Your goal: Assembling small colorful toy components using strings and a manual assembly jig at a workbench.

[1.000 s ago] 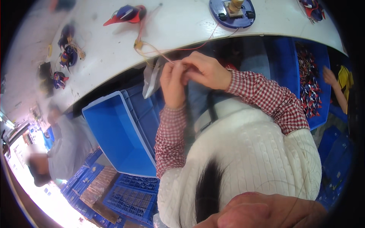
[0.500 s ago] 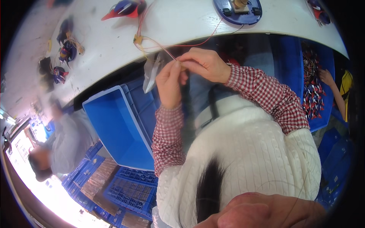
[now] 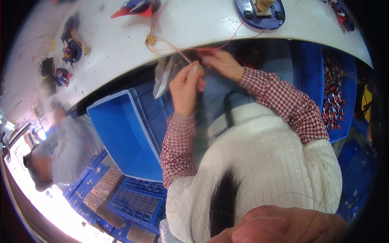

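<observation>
Left hand [image 3: 186, 86] pinches wires [image 3: 180, 52] just off near edge of desk [image 3: 109, 46]; right hand [image 3: 224, 65] nearby, blurred, can't tell grip.

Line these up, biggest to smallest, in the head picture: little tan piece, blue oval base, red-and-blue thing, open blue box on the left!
Open blue box
Blue oval base
Red-and-blue thing
Little tan piece
The top edge cuts off the middle two.

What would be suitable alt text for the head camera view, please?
A person's left hand pinches thin wires before a white table, the right hand beside it. The table holds a red-and-blue part and a blue oval base; an open blue crate is at left.
</observation>
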The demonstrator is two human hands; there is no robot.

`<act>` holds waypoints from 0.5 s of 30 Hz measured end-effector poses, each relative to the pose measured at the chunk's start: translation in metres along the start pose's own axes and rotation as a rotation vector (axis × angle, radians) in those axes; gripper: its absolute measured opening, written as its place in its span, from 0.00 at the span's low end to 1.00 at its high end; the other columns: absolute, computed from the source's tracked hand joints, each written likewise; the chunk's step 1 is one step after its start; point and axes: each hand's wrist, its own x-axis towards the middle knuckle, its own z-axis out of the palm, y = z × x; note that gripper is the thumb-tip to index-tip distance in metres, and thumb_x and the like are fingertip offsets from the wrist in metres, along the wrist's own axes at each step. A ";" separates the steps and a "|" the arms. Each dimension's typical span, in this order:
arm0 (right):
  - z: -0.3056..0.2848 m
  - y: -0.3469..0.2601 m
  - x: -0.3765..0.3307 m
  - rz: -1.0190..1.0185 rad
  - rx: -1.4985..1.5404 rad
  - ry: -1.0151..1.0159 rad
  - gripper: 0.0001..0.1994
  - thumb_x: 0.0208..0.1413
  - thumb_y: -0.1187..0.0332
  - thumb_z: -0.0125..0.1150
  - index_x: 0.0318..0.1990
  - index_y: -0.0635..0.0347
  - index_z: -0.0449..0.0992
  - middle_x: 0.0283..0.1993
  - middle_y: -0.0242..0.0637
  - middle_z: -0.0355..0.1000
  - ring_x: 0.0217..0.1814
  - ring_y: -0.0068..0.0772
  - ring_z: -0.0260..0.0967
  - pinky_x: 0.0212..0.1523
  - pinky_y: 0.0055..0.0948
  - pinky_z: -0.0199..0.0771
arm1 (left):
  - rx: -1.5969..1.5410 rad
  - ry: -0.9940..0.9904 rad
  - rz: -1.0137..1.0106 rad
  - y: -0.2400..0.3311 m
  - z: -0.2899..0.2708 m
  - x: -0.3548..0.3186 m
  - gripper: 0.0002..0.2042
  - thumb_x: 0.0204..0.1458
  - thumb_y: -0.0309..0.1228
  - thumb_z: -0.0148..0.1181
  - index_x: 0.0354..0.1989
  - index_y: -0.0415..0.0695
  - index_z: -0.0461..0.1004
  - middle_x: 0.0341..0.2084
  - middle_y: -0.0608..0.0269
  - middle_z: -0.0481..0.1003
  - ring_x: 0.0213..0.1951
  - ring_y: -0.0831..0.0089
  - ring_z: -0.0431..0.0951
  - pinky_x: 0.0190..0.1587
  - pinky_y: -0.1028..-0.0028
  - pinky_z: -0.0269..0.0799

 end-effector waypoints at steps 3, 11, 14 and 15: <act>-0.006 0.050 0.038 0.053 -0.601 -0.164 0.24 0.53 0.65 0.59 0.58 0.60 0.66 0.43 0.38 0.72 0.39 0.28 0.69 0.41 0.24 0.71 | 0.290 0.075 0.243 -0.005 -0.011 -0.001 0.09 0.54 0.27 0.55 0.40 0.35 0.76 0.24 0.61 0.74 0.21 0.77 0.68 0.25 0.82 0.66; 0.042 0.107 0.094 -0.051 0.334 -0.583 0.24 0.54 0.77 0.57 0.60 0.58 0.63 0.54 0.34 0.66 0.44 0.22 0.65 0.44 0.18 0.68 | 1.002 0.303 0.799 0.040 -0.063 0.067 0.16 0.53 0.26 0.55 0.51 0.38 0.71 0.38 0.52 0.70 0.37 0.64 0.69 0.41 0.74 0.67; 0.041 0.201 0.097 -0.146 0.354 -0.519 0.24 0.53 0.78 0.58 0.59 0.57 0.65 0.54 0.36 0.68 0.46 0.25 0.66 0.43 0.21 0.70 | 1.483 0.053 0.894 0.039 -0.067 0.096 0.14 0.55 0.29 0.50 0.48 0.38 0.72 0.39 0.49 0.70 0.40 0.59 0.68 0.45 0.66 0.65; 0.063 0.216 0.105 -0.185 0.281 -0.422 0.24 0.53 0.78 0.58 0.59 0.57 0.65 0.54 0.36 0.68 0.46 0.25 0.66 0.43 0.21 0.70 | 1.757 -0.016 0.919 0.034 -0.075 0.102 0.13 0.56 0.30 0.50 0.46 0.38 0.73 0.38 0.49 0.70 0.39 0.60 0.68 0.44 0.64 0.65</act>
